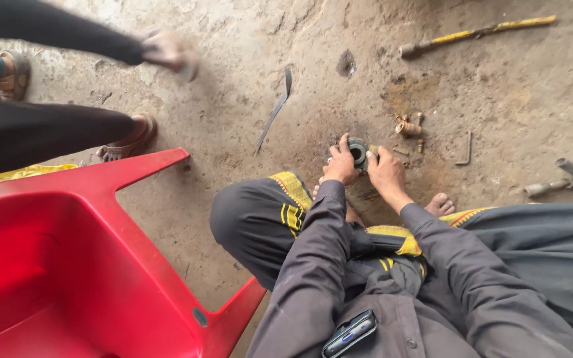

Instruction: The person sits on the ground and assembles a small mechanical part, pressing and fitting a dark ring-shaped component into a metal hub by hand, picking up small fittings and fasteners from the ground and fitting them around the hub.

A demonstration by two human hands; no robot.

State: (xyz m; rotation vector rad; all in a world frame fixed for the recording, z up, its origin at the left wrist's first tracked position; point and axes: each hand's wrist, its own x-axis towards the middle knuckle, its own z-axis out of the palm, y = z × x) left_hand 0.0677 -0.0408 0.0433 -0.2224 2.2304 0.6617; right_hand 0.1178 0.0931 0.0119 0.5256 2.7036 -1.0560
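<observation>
My left hand (341, 166) and right hand (384, 171) grip a round dark metal ring part (357, 152) between them; small brass fittings (408, 127) lie just beyond my right hand.

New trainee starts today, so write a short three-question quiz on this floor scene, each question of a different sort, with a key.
1. True or false: both the left hand and the right hand are on the dark round metal part on the floor.
2. Which lies just right of that part? A) small brass fittings B) a red plastic chair C) a phone
3. Fill in: the long rod at the top right is wrapped in ___ covering.

Key: 1 true; 2 A; 3 yellow.
</observation>
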